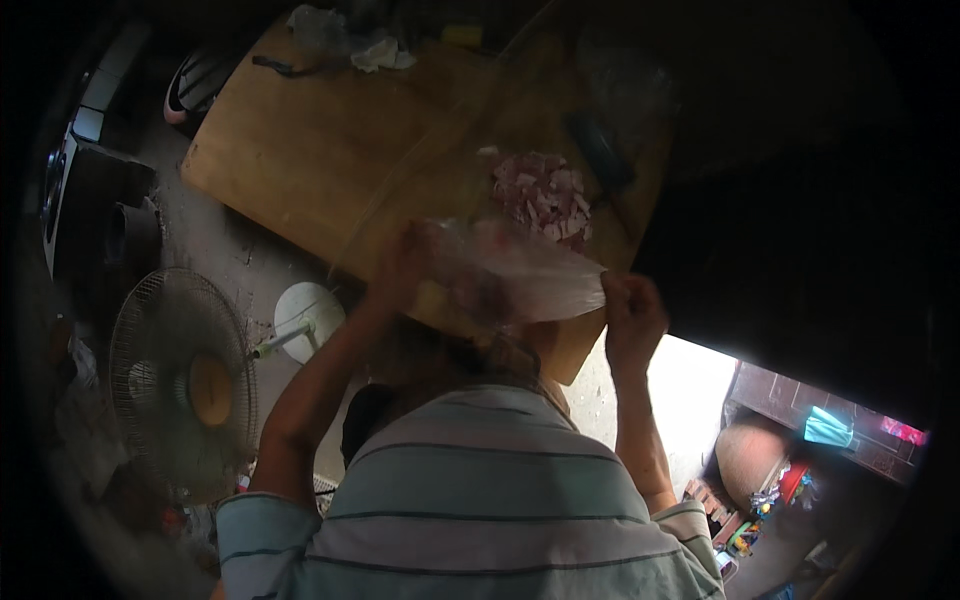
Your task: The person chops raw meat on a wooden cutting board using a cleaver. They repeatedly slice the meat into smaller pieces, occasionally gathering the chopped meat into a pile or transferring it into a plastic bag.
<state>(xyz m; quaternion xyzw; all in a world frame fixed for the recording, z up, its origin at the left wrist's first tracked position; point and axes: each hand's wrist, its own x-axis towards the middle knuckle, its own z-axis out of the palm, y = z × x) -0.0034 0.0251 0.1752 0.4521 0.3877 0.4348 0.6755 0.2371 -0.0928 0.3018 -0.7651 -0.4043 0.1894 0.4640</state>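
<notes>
A clear plastic bag (536, 281) with reddish contents is stretched between my two hands above the near edge of a wooden table (322, 142). My right hand (636, 319) pinches the bag's gathered right end. At the bag's left side my left hand (409, 259) is dim and blurred, its fingers apparently gripping the plastic. Just beyond the bag lies a heap of cut raw meat (544, 195), pink with pale strips. Its near side is partly hidden by the bag. To the right of the heap rests a dark flat object (600, 154), possibly a cleaver; shadow hides its details.
A pedestal fan (184, 386) with a round white base (307, 319) stands left of the table. Crumpled plastic (319, 26) and a dark strip (276, 66) lie at the table's far left. Bright light comes through an opening at the right, near a large rounded basket-like object (750, 457).
</notes>
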